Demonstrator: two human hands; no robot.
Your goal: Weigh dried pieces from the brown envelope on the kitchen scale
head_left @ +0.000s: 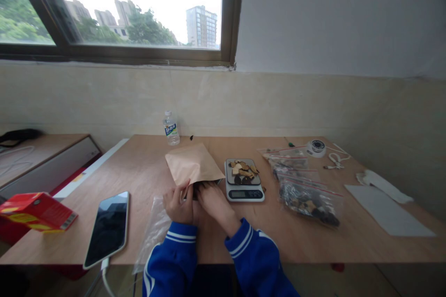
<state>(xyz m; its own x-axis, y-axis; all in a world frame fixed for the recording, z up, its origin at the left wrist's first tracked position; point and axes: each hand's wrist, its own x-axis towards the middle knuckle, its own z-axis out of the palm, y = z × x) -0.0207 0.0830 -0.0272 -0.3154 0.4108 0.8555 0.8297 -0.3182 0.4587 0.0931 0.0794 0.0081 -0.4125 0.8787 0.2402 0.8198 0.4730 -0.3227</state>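
Observation:
A brown paper bag (193, 163) lies on the table with its mouth facing me. My left hand (179, 202) pinches the near edge of that mouth. My right hand (214, 199) reaches into the opening, where dark contents show a little; its fingertips are hidden there. Just right of the bag stands a white kitchen scale (245, 195), with dried slices, pale and dark, like dried mushrooms (244, 171), on its plate. A clear plastic bag (151, 232) lies flat beside and partly under my left forearm.
Several filled zip bags (308, 202) lie right of the scale, near a white round camera (316, 147) and a coiled cable (336, 161). White paper (388, 211) is farther right. On the left are a tablet (108, 227), a red box (38, 212) and a plastic bottle (172, 129).

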